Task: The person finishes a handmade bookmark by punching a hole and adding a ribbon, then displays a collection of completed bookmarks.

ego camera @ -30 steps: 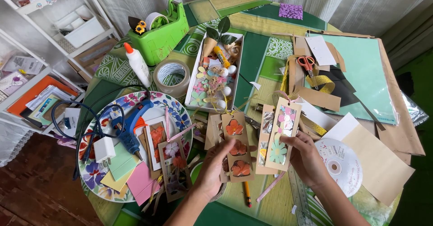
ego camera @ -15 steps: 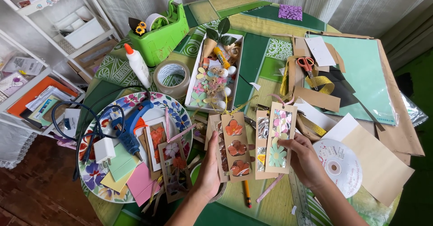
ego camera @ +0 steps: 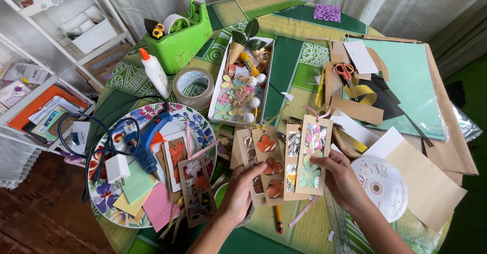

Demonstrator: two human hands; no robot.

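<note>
left hand (ego camera: 238, 190) low centre of frame, grip clamped on a fan of brown bookmarks (ego camera: 266, 165) with orange flowers. right hand (ego camera: 345, 180) just beside it, grip clamped on a tall bookmark (ego camera: 313, 155) with pink and green flowers, which overlaps the fan's right edge. long axes run near-to-far, slightly tilted. above them: flower tray (ego camera: 243, 81), tape roll (ego camera: 193, 87), green dispenser (ego camera: 180, 36). glue gun (ego camera: 147, 142) on plate at left of desk.

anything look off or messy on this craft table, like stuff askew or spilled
Nothing is spilled or broken. The oddest thing is the blue glue gun, lying with its coiled cord on the flowered plate among paper scraps. Both hands hold cardboard bookmarks fanned unevenly.
</note>
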